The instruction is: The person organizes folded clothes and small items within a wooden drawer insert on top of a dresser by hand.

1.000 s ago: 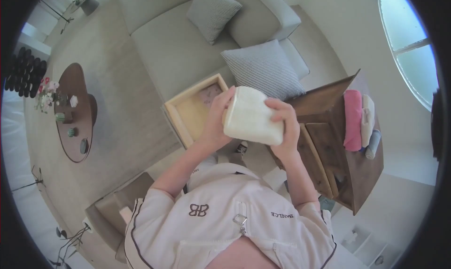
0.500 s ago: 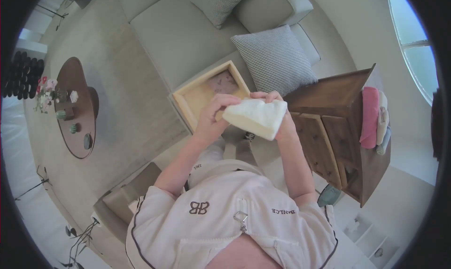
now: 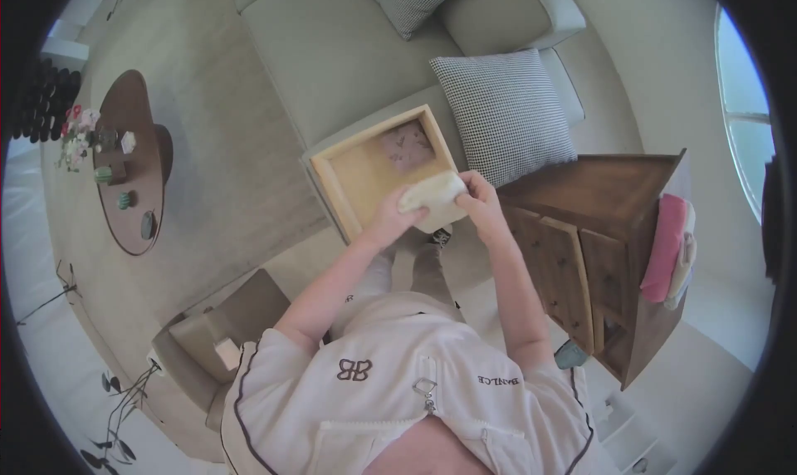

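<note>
Both my hands hold a folded cream towel (image 3: pixel 432 194) low over the near corner of a light wooden drawer (image 3: pixel 357 180) that rests on the sofa edge. My left hand (image 3: pixel 392 219) grips the towel's left end and my right hand (image 3: pixel 477 197) grips its right end. Inside the drawer, at its far end, lies a folded pinkish patterned cloth (image 3: pixel 407 145).
A dark wooden chest of drawers (image 3: pixel 606 251) stands to the right, with pink and cream folded towels (image 3: pixel 671 244) on its top. A checked cushion (image 3: pixel 506 114) lies on the grey sofa (image 3: pixel 332 51). An oval side table (image 3: pixel 133 164) sits far left.
My hands have carried the towel down and forward from chest height to the drawer's near corner. The towel now looks smaller and more tightly folded.
</note>
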`<state>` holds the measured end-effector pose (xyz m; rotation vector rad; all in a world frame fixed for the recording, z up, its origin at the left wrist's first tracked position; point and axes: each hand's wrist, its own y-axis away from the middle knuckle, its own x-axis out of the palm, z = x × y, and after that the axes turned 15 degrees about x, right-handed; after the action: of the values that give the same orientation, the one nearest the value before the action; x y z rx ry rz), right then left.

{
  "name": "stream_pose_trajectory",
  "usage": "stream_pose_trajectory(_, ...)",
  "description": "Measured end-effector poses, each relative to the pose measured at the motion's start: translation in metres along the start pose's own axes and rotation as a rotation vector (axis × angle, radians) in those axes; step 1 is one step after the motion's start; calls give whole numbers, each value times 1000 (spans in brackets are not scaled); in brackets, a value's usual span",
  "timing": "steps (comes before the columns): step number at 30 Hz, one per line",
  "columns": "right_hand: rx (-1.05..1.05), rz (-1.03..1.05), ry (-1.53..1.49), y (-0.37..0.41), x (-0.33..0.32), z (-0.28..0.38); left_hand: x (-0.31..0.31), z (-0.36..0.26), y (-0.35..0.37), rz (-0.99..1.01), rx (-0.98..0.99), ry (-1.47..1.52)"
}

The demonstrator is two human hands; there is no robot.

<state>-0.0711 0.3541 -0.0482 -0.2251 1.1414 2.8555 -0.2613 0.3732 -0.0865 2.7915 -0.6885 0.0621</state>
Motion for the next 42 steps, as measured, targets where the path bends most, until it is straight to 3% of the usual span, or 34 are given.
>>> stream_pose_trajectory(3,50,-187,-82,-11,6,-9,-8,62,-34,-332,-159,156)
stream_pose_trajectory(6,53,-234,-111,-1,6,-7,-28,99,-70,-402,-231,223)
stream_pose_trajectory(9,70,-227,-125,8,5,-17,-50,126,-105,-339,-224,367)
stream_pose_trajectory(12,145,-185,-94,16,2,-33,-65,138,-135,-229,-209,291)
stream_pose_trajectory(18,197,-139,-133,28,-8,-62,-44,132,-141,-626,-266,365)
stream_pose_trajectory(24,179,-182,-183,38,-24,-68,-35,136,-148,-658,-289,226)
stream_pose_trajectory(27,155,-194,-168,50,-37,-63,-20,124,-152,-805,-215,162)
stream_pose_trajectory(30,109,-216,-110,74,-54,-50,3,120,-134,-1020,9,-435)
stream_pose_trajectory(33,-6,-210,-71,108,-79,-24,26,121,-108,-633,299,-993)
stream_pose_trajectory(36,-111,-190,-37,154,-114,5,23,142,-112,-154,157,-1338)
stream_pose_trajectory(39,-306,-307,17,207,-158,36,17,149,-122,-53,91,-1534)
stream_pose_trajectory(42,-201,-879,99,253,-217,60,26,131,-116,-41,70,-1479)
